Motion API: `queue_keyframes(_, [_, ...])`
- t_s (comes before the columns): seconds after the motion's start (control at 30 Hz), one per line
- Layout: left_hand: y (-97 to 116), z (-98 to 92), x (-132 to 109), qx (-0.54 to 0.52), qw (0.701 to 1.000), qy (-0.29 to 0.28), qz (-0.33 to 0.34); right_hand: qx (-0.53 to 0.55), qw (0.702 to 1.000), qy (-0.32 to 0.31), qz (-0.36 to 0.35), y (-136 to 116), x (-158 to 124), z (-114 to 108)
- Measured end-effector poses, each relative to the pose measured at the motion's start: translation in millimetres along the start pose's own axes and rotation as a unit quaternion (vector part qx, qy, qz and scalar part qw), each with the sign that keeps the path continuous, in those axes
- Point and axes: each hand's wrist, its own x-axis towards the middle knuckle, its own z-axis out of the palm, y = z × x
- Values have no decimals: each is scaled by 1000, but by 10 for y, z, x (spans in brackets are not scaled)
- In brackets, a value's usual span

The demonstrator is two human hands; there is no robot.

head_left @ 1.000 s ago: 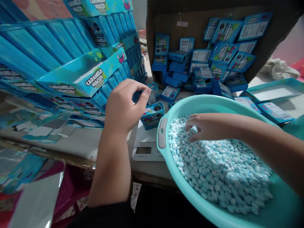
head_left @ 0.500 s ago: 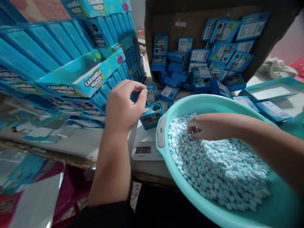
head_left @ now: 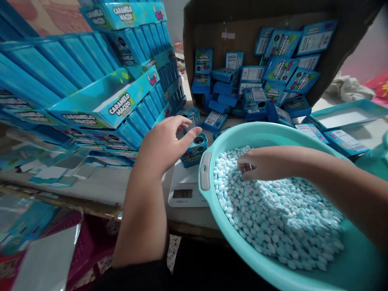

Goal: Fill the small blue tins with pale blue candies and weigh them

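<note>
head | left hand half open, holds nothing, thumb at small box on scale | right hand curled, pinching candies in basin | stacked trays close on the left, carton of boxes behind | basin rim touches scale; bare table lower left

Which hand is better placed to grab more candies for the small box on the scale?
Right. The right hand already rests fingers-down on the candies in the basin; the left hand hovers over the small box on the scale, outside the basin.
</note>
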Motion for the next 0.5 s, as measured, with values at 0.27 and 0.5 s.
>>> queue_keyframes(0.27, [-9,2,3,0,1000,5,5,-5,1000,-8,-2,23,-3,1])
queue_keyframes(0.5, [15,-16,-4,20,1000,-10,-4,-11,1000,-15,8,13,-6,15])
